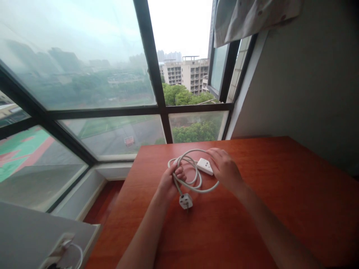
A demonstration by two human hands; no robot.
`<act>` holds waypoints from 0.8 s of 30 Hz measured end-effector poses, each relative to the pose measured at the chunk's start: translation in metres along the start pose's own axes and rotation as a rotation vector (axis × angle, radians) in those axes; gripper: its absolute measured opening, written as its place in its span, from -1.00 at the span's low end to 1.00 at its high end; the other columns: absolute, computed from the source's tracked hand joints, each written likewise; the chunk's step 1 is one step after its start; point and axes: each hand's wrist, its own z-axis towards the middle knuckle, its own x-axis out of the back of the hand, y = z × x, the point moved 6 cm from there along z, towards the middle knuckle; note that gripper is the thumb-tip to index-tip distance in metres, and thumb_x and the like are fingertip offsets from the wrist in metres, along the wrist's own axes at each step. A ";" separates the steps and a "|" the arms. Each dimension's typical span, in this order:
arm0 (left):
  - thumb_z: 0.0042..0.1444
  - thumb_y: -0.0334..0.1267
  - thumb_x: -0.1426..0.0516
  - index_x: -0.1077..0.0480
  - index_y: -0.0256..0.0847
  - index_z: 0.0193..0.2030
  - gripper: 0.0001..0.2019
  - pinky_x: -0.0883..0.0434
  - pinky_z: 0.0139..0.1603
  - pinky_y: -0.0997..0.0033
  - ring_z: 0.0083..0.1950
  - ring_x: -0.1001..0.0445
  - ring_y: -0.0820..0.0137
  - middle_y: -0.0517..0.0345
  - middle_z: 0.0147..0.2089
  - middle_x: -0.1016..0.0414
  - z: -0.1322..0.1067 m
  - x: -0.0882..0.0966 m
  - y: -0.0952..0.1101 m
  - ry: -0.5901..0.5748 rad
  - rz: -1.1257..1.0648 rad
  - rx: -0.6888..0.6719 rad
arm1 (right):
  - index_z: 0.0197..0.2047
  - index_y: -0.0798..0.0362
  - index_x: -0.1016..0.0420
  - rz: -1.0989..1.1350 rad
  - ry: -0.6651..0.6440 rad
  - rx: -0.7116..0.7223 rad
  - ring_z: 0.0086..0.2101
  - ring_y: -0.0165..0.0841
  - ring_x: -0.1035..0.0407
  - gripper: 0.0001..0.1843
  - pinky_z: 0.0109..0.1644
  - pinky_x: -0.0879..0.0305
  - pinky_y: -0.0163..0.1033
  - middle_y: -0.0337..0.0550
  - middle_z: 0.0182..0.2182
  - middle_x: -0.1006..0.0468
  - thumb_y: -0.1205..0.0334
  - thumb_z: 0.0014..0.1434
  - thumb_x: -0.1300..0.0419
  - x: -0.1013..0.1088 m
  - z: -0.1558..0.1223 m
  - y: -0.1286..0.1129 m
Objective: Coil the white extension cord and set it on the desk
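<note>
My left hand (172, 178) is closed round loops of a white power cord (206, 190) above the wooden table. Below that hand dangles the cord's plug (185, 201), its prongs pointing down. On the right side of the coil, my right hand (224, 166) has its fingers bent over the cord, fingertips partly hidden behind the hand. Between the two hands a white power strip (205, 166) with socket holes lies on the table; my right hand covers its right end.
The reddish wooden table (280, 179) stretches beneath both arms. Behind it are dark-framed windows (164, 112), one pane open at the right under a curtain (252, 18). At the lower left, a wall outlet (60, 244) has a white cable plugged in.
</note>
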 end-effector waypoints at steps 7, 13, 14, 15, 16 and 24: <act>0.16 -0.31 -0.11 -0.31 -0.30 -0.28 -0.91 -0.30 -0.53 0.58 -0.62 -0.25 0.59 0.33 -0.59 -0.20 0.001 0.012 0.007 0.086 0.069 0.005 | 0.13 0.06 -0.36 0.153 -0.189 -0.046 -0.03 -0.24 -0.35 -0.54 0.08 -0.25 -0.09 0.00 -0.03 -0.49 0.40 0.17 0.03 -0.044 -0.005 0.034; 0.16 -0.37 -0.09 -0.33 -0.32 -0.29 -0.95 -0.44 -0.47 0.49 -0.54 -0.44 0.48 0.14 -0.51 -0.43 0.003 0.028 0.010 0.212 0.109 0.000 | -0.27 0.11 -0.48 0.654 -0.352 -0.246 -0.51 -0.42 -0.32 -0.74 -0.42 -0.26 -0.32 -0.18 -0.47 -0.50 0.12 0.21 -0.06 -0.040 -0.005 0.023; 0.15 -0.38 -0.09 -0.33 -0.32 -0.29 -0.95 -0.46 -0.45 0.47 -0.51 -0.47 0.45 0.12 -0.50 -0.45 0.003 0.029 0.010 0.232 0.112 -0.008 | -0.28 0.12 -0.47 0.743 -0.369 -0.266 -0.53 -0.44 -0.29 -0.72 -0.45 -0.23 -0.33 -0.20 -0.49 -0.48 0.07 0.19 -0.10 -0.036 -0.007 0.021; 0.15 -0.38 -0.09 -0.34 -0.32 -0.29 -0.96 -0.48 -0.42 0.45 -0.49 -0.49 0.42 0.10 -0.49 -0.47 0.002 0.030 0.010 0.245 0.116 -0.020 | -0.28 0.12 -0.47 0.810 -0.380 -0.278 -0.53 -0.44 -0.28 -0.70 -0.45 -0.22 -0.33 -0.21 -0.51 -0.46 0.03 0.16 -0.14 -0.031 -0.010 0.020; 0.14 -0.38 -0.10 -0.35 -0.32 -0.28 -0.96 -0.49 -0.41 0.43 -0.47 -0.51 0.40 0.09 -0.48 -0.49 0.002 0.030 0.010 0.254 0.120 -0.035 | -0.28 0.12 -0.48 0.855 -0.386 -0.286 -0.52 -0.44 -0.28 -0.69 -0.43 -0.23 -0.33 -0.22 -0.51 -0.45 0.01 0.12 -0.18 -0.025 -0.012 0.019; 0.12 -0.37 -0.11 -0.32 -0.30 -0.30 -0.96 -0.29 -0.62 0.66 -0.60 -0.34 0.58 0.24 -0.54 -0.36 0.000 0.022 0.010 0.188 0.156 -0.040 | -0.31 0.09 -0.54 0.853 -0.802 -0.264 -0.33 -0.29 -0.41 -0.53 -0.20 -0.32 -0.21 -0.08 -0.38 -0.54 -0.17 0.15 -0.09 -0.003 -0.043 0.017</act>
